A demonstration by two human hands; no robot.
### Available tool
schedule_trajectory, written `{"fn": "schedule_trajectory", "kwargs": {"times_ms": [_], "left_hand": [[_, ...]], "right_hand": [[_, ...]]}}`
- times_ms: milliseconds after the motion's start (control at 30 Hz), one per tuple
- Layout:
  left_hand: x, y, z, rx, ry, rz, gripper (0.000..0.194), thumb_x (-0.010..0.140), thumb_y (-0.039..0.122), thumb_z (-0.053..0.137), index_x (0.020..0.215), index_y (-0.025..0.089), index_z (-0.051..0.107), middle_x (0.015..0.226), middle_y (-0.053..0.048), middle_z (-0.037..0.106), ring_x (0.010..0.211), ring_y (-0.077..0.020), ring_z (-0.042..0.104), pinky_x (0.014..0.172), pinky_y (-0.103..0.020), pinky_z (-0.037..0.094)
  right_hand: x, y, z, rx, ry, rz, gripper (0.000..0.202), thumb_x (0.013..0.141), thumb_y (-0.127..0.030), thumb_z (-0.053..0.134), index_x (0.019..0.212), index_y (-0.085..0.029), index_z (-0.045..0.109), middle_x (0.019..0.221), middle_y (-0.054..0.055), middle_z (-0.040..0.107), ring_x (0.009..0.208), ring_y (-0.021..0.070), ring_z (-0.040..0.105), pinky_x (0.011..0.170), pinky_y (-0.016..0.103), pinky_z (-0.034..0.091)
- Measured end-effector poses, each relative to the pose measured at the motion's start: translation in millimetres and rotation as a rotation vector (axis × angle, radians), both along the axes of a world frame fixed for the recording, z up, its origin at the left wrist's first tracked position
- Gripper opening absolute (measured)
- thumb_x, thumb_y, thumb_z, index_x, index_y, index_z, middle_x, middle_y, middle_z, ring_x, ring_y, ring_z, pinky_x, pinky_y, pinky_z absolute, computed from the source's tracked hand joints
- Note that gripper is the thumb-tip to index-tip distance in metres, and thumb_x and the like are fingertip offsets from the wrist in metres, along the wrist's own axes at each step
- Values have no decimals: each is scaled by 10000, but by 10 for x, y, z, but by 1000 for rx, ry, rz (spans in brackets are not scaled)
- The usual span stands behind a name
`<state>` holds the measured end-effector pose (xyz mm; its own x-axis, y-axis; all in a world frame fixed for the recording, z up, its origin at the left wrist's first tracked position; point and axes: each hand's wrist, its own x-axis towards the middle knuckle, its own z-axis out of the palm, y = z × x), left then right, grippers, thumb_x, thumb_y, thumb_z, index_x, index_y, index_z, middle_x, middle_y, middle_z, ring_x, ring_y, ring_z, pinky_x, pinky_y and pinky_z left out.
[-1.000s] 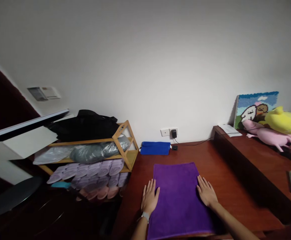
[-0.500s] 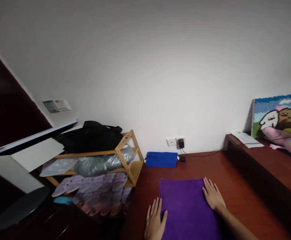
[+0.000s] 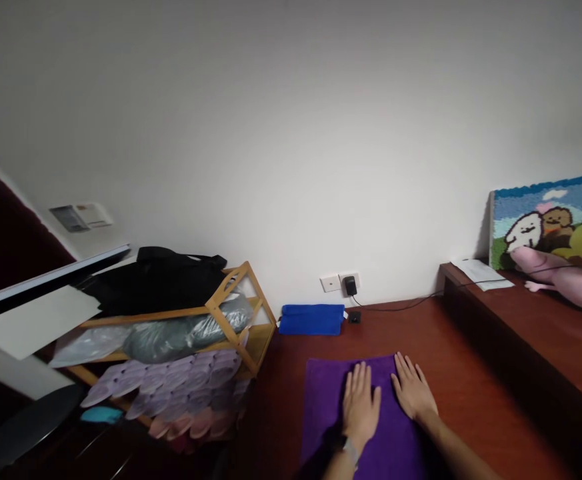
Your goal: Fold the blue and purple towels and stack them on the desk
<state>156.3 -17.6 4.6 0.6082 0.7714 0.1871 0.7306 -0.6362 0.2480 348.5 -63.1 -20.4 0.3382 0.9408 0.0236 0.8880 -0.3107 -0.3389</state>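
A purple cloth (image 3: pixel 323 400) lies spread out on the reddish-brown table (image 3: pixel 471 373). My left hand (image 3: pixel 361 405) is over the middle of the cloth, palm down with the fingers stretched forward, and a watch or band is on its wrist. At the cloth's right edge, near its far corner, my right hand (image 3: pixel 414 387) rests flat with its fingers a little apart. Neither hand grips anything. Farther back, against the wall, is a folded blue cloth (image 3: pixel 311 320). The near end of the purple cloth runs out of the picture.
A wooden rack (image 3: pixel 261 333) with a black bag (image 3: pixel 161 280) and wrapped items stands at the left. A black plug (image 3: pixel 351 286) sits in the wall socket. On the raised ledge at right are paper (image 3: pixel 483 274), a pink plush toy (image 3: pixel 571 280) and a dog picture (image 3: pixel 525 230).
My left hand has moved from the cloth's left edge to its middle, forward and to the right. My right hand stays at the right edge. The view has shifted slightly.
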Motion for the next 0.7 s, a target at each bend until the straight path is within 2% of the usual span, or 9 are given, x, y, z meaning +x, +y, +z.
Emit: {"fn": "schedule_trajectory", "kwargs": {"times_ms": [67,100,167,233,300,400,467,567,700], "left_hand": [[381,10,-22,-73,-35,-28,646,1041,512,210,1608,214,291,1674,-43,261,1557,-252,210,1290,-496,213],[481,36,-43,-105,-47,-20,657,1039,527,202,1604,207,303,1670,-55,276,1556,-254,213,1290,-496,210],[480,131,-90,-136,-53,4,674,1035,558,201,1601,211,315,1667,-64,287,1556,-256,214,1289,-502,201],[239,268,-120,-120,-26,43,686,1030,584,211,1605,222,301,1675,-56,267,1560,-254,199,1289,-504,187],[-152,428,-103,-84,30,122,694,1029,587,212,1608,212,289,1682,-59,246,1563,-252,190,1288,-501,180],[-754,668,9,-40,139,232,681,1036,552,218,1604,183,297,1680,-77,254,1558,-246,212,1282,-489,191],[-1028,798,87,-41,200,232,673,1033,541,247,1603,187,299,1678,-67,264,1557,-241,217,1280,-481,193],[-1199,918,103,-54,218,205,683,1027,559,265,1608,201,286,1680,-52,259,1561,-239,201,1278,-466,191],[-1189,984,-40,-14,157,210,706,1032,576,216,1613,179,263,1684,-63,236,1562,-233,195,1274,-449,205]], "right_hand": [[9,-5,1,-21,-17,12,704,992,-454,181,1601,-108,252,1671,46,229,1560,225,169,1274,456,127],[13,-4,-5,-28,-25,17,702,991,-448,178,1601,-107,253,1671,43,227,1560,225,171,1273,456,132],[20,1,-22,-34,-39,15,700,992,-448,173,1603,-117,254,1670,34,229,1559,224,176,1271,456,139],[19,2,-29,-32,-48,6,699,994,-461,171,1607,-134,252,1671,31,231,1559,223,176,1271,458,133],[9,-6,-12,-37,-52,-4,701,998,-468,162,1610,-136,239,1676,30,226,1562,216,163,1273,451,115],[-12,-28,43,-76,-59,-12,711,1000,-468,137,1613,-113,205,1686,29,205,1567,205,130,1278,431,82],[-21,-39,72,-98,-63,-12,716,999,-470,131,1615,-110,194,1688,25,200,1568,203,122,1279,424,76],[-23,-41,75,-104,-68,-9,717,997,-477,135,1617,-122,197,1687,17,204,1567,202,131,1278,420,89],[-18,-26,44,-102,-82,-18,715,997,-479,137,1618,-129,199,1685,9,204,1566,199,136,1276,417,98]]}}
